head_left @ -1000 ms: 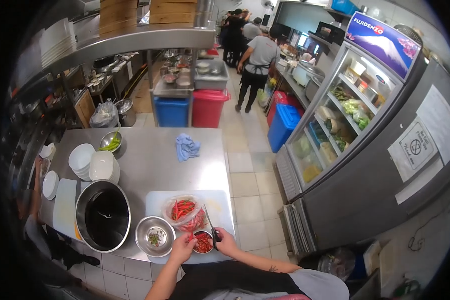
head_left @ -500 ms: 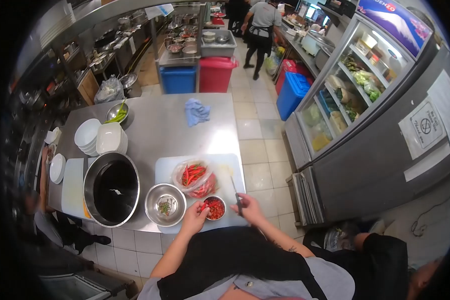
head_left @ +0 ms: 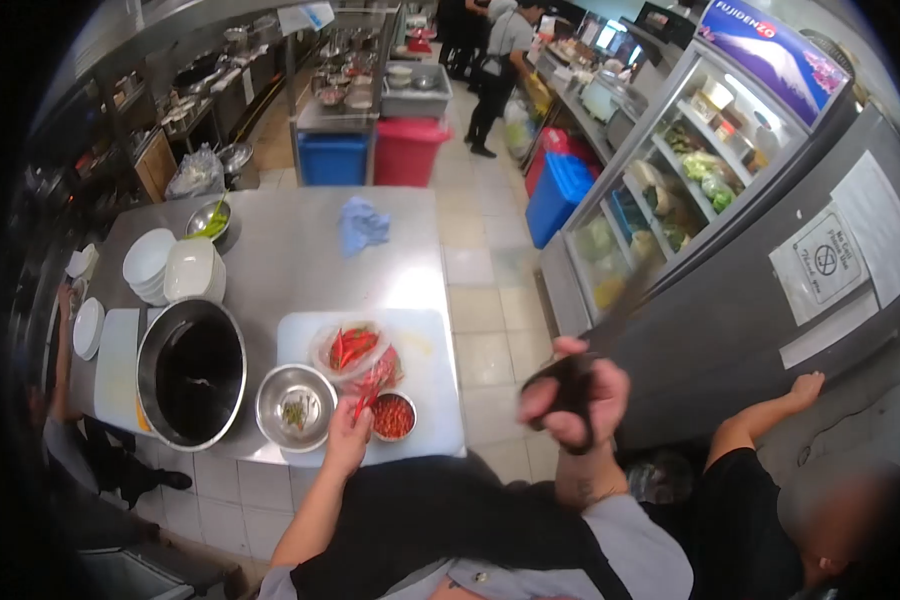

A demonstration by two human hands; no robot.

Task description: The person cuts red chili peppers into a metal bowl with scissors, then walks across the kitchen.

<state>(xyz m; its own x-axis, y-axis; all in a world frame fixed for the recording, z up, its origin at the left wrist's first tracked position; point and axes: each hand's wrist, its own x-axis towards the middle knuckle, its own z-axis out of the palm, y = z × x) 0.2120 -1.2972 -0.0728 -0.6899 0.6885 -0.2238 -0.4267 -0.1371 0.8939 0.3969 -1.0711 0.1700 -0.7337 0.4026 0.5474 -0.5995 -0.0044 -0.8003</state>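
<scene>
My left hand [head_left: 346, 437] is closed on red chili peppers [head_left: 362, 407], just left of a small metal bowl of chopped red chili [head_left: 394, 416]. Raised off to the right of the table, my right hand [head_left: 582, 400] grips dark-handled scissors [head_left: 618, 312], their blades blurred and pointing up and away. Beyond my left hand, an open plastic bag of whole red chilies [head_left: 354, 350] rests on the white cutting board [head_left: 425, 345]. A wider metal bowl [head_left: 298, 385] with some green stems in it stands to the left of my left hand.
A large pot of dark liquid [head_left: 192, 370], stacked white bowls [head_left: 192, 270] and a blue cloth [head_left: 364, 226] are on the steel table [head_left: 290, 240]. At right stands a glass-door fridge [head_left: 670, 200]; a co-worker's arm [head_left: 760, 425] reaches beside it. Another person [head_left: 500, 70] stands in the aisle.
My right hand has lifted the scissors from beside the small bowl, up and to the right. My left hand has moved slightly from the bowl toward the bag. A co-worker's arm has appeared at right.
</scene>
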